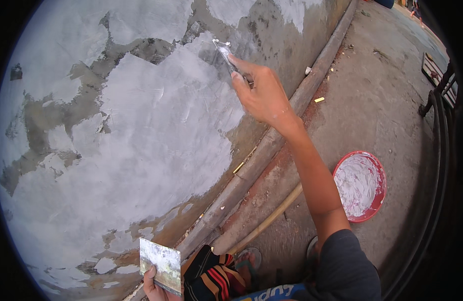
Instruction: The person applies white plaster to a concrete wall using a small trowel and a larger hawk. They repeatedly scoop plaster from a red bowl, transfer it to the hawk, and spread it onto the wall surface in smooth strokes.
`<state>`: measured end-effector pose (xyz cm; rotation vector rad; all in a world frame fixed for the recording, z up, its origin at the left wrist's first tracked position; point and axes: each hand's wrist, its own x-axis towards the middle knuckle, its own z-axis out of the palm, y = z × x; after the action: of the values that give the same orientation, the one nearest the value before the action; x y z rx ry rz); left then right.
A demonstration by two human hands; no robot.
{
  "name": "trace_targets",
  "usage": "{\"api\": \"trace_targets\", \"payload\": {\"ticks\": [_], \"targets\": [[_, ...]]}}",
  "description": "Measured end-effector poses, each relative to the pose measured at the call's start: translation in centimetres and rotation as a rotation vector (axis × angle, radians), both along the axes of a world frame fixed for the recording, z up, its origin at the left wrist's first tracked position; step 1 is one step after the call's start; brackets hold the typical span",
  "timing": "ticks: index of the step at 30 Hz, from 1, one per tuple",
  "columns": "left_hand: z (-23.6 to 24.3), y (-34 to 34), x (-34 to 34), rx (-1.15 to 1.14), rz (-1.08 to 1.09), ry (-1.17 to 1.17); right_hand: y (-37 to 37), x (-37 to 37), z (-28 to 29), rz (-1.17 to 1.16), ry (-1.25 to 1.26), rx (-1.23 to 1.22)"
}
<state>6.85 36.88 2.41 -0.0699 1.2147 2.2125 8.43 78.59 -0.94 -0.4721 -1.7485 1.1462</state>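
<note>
My right hand (261, 93) is closed round a putty knife (224, 52), its blade against the upper part of the wall (156, 115). A bit of white putty (216, 41) clings to the blade's tip. White-grey putty covers much of the wall in uneven patches, with darker bare plaster between them. Low in the view, my left hand (152, 288) grips a flat square plate (160, 266) by its lower edge. White smears mark the plate's face. A red basin (382, 198) with white putty inside stands on the ground to the right of my right arm.
A rounded ledge or pipe (249, 175) runs along the wall's foot. Beside it lies a yellowish pole (279, 210). Small yellow pieces (319, 100) are on the concrete ground (392, 100). Dark curved bars (444, 165) stand at the right edge. My sandalled foot (249, 258) shows below.
</note>
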Motion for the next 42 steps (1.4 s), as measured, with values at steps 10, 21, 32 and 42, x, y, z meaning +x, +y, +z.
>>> {"api": "trace_targets", "payload": {"ticks": [10, 21, 32, 42], "targets": [[0.0, 1.1, -0.6, 0.013, 0.023, 0.017, -2.7, -2.2, -1.9, 0.026, -0.049, 0.182], [-0.3, 1.1, -1.3, 0.044, -0.042, 0.005, -0.8, -3.0, -2.9, -0.053, 0.019, 0.159], [-0.4, 0.4, -1.3, 0.136, -0.079, -0.012, 4.6, -0.6, -3.3, -0.246, 0.048, 0.429], [-1.8, 4.6, -3.5, -0.190, -0.073, 0.240, -1.6, 3.7, 1.6, 0.227, -0.117, 0.598]]}}
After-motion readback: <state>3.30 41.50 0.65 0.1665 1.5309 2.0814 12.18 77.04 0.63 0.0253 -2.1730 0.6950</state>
